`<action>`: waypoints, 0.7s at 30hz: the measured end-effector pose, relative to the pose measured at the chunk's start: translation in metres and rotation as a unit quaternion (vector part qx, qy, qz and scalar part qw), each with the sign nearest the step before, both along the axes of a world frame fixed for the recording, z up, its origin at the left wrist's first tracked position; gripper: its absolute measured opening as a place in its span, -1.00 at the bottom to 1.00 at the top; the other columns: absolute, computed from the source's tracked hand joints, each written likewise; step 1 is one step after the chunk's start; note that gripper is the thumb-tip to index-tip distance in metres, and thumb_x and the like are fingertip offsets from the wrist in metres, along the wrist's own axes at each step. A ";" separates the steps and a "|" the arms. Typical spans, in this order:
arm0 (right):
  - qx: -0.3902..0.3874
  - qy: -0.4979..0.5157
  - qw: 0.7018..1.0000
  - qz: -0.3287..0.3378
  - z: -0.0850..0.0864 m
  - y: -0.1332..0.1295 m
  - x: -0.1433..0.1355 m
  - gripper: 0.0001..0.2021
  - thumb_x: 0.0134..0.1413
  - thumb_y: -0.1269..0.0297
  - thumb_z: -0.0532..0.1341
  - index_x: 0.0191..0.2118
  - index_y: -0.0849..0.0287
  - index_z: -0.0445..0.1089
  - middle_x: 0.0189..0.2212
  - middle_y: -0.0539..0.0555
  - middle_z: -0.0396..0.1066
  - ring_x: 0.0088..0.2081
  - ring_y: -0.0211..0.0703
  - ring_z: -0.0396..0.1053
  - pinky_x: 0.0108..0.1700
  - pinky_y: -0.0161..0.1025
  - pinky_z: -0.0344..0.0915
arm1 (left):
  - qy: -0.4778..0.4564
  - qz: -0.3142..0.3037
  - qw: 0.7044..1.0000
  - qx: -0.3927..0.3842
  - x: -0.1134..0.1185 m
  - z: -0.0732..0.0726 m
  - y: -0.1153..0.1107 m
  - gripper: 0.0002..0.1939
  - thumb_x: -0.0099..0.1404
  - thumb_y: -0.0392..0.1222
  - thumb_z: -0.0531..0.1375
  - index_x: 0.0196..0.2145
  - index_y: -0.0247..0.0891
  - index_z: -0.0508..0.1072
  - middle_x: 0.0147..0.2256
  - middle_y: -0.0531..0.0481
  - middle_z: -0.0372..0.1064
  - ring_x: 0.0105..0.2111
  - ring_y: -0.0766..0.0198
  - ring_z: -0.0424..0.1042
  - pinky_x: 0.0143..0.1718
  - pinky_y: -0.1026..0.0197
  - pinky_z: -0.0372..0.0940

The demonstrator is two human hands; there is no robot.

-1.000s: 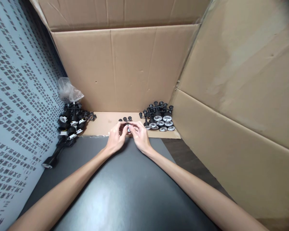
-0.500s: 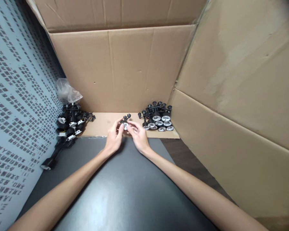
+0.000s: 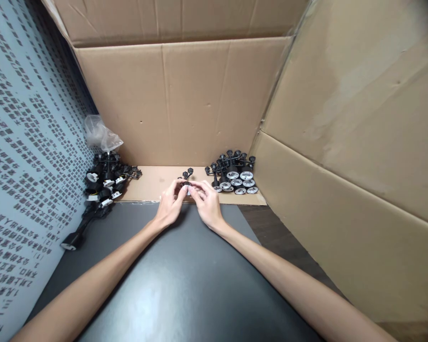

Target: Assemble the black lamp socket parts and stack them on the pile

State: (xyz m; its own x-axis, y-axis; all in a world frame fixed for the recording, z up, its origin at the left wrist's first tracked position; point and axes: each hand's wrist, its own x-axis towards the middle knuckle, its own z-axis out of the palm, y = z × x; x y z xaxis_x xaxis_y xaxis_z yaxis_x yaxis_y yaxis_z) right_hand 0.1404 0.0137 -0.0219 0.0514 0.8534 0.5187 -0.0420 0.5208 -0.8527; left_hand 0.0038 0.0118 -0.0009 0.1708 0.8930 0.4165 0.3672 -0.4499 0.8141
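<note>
Both hands meet at the front of the cardboard strip around one black part (image 3: 186,183) with small knobs at its far end. My left hand (image 3: 170,203) closes on its left side, thumb against the near end. From the right, my right hand (image 3: 207,203) grips the same part with thumb and fingers. The thumbs cover most of its white end face. To the right stands a stack of similar black parts (image 3: 231,175) with white round ends facing me. A looser heap of black parts (image 3: 105,178) with white ends lies on the left.
A clear plastic bag (image 3: 102,134) rests on the left heap. One black part (image 3: 72,241) lies nearer me by the printed sheet (image 3: 24,156). Cardboard walls (image 3: 185,104) rise behind and right. The dark tabletop (image 3: 185,275) extends below my arms.
The held part has tilted, so its white end face is now mostly hidden by my thumbs. Both hands stay in nearly the same place.
</note>
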 end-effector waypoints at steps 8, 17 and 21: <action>0.021 -0.045 0.998 -0.031 -0.003 0.001 0.001 -0.77 0.20 0.11 0.18 -0.17 0.16 0.42 -0.22 0.11 0.34 -0.22 -0.16 0.43 -0.18 -0.21 0.45 | 0.026 0.005 1.000 0.008 0.000 0.001 -0.001 -0.63 0.40 0.08 0.02 -0.04 -0.24 0.36 -0.11 -0.11 0.49 -0.09 0.12 0.48 -0.03 0.06 0.35; 0.005 -0.025 0.999 -0.024 -0.001 0.001 0.000 -0.72 0.18 0.04 0.20 -0.15 0.13 0.44 -0.19 0.11 0.34 -0.18 -0.13 0.45 -0.16 -0.20 0.47 | 0.011 0.010 1.000 0.014 0.002 0.000 -0.002 -0.64 0.42 0.07 0.01 -0.03 -0.22 0.35 -0.11 -0.10 0.48 -0.11 0.14 0.48 -0.05 0.07 0.36; -0.021 -0.031 0.999 -0.006 0.000 0.003 0.001 -0.68 0.19 0.03 0.20 -0.06 0.11 0.43 -0.10 0.14 0.37 -0.12 -0.11 0.45 -0.09 -0.17 0.44 | 0.005 0.026 0.999 0.021 0.004 -0.002 0.000 -0.67 0.43 0.03 0.00 -0.01 -0.22 0.31 -0.06 -0.14 0.46 -0.05 0.14 0.46 0.00 0.04 0.34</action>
State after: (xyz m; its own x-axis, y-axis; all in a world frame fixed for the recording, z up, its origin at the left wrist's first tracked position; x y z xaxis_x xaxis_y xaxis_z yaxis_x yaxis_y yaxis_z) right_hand 0.1413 0.0162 -0.0219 0.0302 0.8739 0.4851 0.0163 0.4848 -0.8745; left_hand 0.0073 0.0119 -0.0030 0.1283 0.8823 0.4528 0.3993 -0.4639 0.7908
